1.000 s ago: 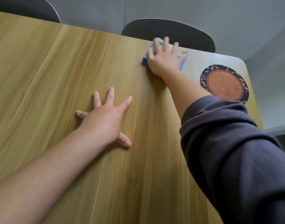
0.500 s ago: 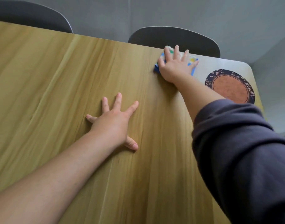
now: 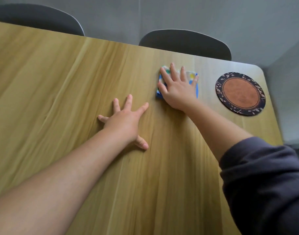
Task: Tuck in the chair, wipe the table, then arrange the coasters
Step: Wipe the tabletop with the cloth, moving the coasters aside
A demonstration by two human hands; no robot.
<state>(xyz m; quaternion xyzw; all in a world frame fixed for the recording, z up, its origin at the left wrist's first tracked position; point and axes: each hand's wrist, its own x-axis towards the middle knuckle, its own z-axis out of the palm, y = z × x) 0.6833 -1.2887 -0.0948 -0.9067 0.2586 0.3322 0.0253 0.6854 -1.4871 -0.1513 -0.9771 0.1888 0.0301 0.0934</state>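
Pressing down on a folded cloth [image 3: 191, 75], the right hand [image 3: 178, 89] lay palm down with its fingers straight and spread, curled round nothing. The cloth, white with blue, green and yellow patches, showed between and beside those fingers. It lay flat on the wooden table [image 3: 60, 82], near the round coaster [image 3: 240, 93] on its left side and not touching it. The coaster itself lay flat, a brown disc inside a dark rim with a pale leaf pattern, and the table's rounded corner was just beyond it.

Farther left of the coaster, past the cloth and nearer the person, the left hand [image 3: 124, 122] rested flat on the bare wood. Its fingers were fanned out and its thumb pointed back, and it gripped nothing.

A dark chair [image 3: 184, 43] stood close against the table's far edge, beyond the coaster and to its left. A second chair [image 3: 36, 19] stood well off to the left along the same edge. Near the coaster's close side, a dark sleeve [image 3: 264, 184] was pushed up the right forearm.
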